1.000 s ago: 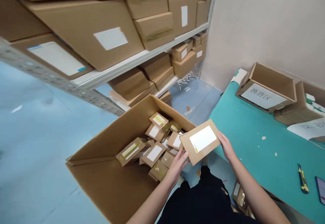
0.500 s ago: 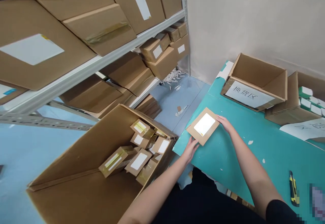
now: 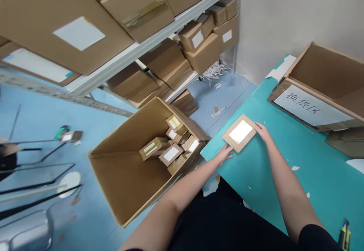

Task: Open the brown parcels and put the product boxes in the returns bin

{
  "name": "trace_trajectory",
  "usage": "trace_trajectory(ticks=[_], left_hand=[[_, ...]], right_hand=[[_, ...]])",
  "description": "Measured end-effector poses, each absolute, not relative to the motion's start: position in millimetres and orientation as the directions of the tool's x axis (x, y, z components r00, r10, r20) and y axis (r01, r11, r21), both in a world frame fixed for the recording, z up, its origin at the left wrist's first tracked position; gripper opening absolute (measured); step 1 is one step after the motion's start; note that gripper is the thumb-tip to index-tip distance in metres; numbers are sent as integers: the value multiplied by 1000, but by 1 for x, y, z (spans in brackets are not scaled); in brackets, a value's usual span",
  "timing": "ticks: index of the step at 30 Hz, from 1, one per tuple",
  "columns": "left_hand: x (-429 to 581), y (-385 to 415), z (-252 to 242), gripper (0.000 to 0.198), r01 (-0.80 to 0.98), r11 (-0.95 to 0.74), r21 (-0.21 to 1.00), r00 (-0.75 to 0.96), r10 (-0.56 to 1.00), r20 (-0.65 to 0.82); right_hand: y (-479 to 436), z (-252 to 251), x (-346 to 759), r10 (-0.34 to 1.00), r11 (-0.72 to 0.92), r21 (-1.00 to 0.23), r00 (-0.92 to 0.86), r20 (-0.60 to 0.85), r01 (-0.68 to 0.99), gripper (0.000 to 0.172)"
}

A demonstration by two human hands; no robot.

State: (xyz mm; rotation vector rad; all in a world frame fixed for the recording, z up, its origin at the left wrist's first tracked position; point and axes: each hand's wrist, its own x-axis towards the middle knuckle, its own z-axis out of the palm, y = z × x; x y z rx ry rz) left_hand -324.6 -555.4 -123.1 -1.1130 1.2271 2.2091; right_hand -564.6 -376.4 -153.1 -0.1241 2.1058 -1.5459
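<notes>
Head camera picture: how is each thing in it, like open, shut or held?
Flat package: held, label up
Left hand: holding the flat package
Right hand: holding the flat package
Big carton: open, partly filled
Small boxes inside it: heaped, look closed
Box with handwritten sign: open
Shelf boxes: stacked, look closed
Cutter: lying down, blade unclear

The teal worktop point(image 3: 256, 175) spans the right side, carrying an open cardboard box point(image 3: 327, 67) with a handwritten label point(image 3: 313, 107) at the far right, a yellow-and-black cutter point(image 3: 345, 236) at the near right and white scraps point(image 3: 295, 168) between. At left, the metal shelf point(image 3: 159, 36) bears brown cartons point(image 3: 139, 10); white shreds point(image 3: 214, 71) litter the blue floor point(image 3: 236, 86) by its far end.
</notes>
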Motion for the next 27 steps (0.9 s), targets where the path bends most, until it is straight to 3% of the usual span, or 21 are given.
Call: trace_trajectory(ticks=[6,9,12,16,21,27], left_hand=[[-297,-578,-99,74,-676,-449,585,-616,-90,-782],[-267,-597,-84,64,-644,-437,627,-649,-121,-751],[-229,-619,-71,58,-601,-476,643,-651,-175,-738],[-171,-651,-60,57,-503,-550,667,-654,-263,-709],[-93,-700,-56,60,-365,-626,689,-621,-387,-681],[-2,-767,-58,58,-249,-665,704,-530,-515,-673]], right_hand=[[-386,-128,-543,-214,577,-809,-977,-21,-109,61],[-402,-100,-512,-218,573,-782,-965,144,-246,54],[-428,-74,-468,-236,519,-802,-951,199,-296,49],[-473,-56,-395,-347,422,-866,-931,117,-267,46],[-539,-60,-309,-518,315,-944,-852,-81,-102,52],[-618,-72,-246,-630,334,-942,-747,-213,-14,55]])
